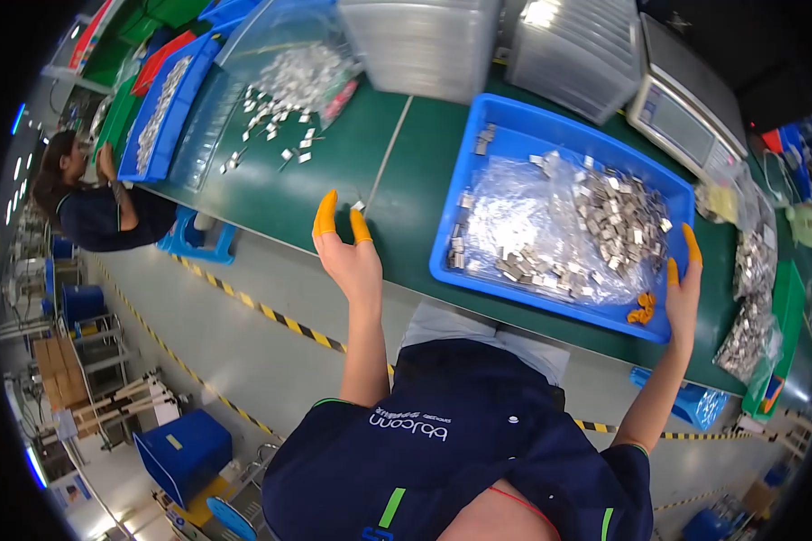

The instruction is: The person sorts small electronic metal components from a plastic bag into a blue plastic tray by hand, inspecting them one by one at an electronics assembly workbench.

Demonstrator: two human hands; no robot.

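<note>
Currently both hands are open: right hand (pixel 683 288) touching the blue tray (pixel 478 180) overhanging the worktop edge, left hand (pixel 347 252) free; a nudge could tip it.

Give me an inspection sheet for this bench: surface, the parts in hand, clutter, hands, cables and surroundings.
Surface: green bench top, with a thin pale line running across it.
Job's things: blue tray holding a clear plastic bag and small metal pieces.
Clutter: loose metal pieces spilling from another bag, stacked clear trays, weighing scale, orange finger cots in the tray.
Hands: left hand raised and open, holding nothing; right hand at the tray's corner; both wear orange fingertip cots.
Cables: nothing seen.
Surroundings: another person seated at the bench's far side; yellow-black floor tape; blue bin.
</note>
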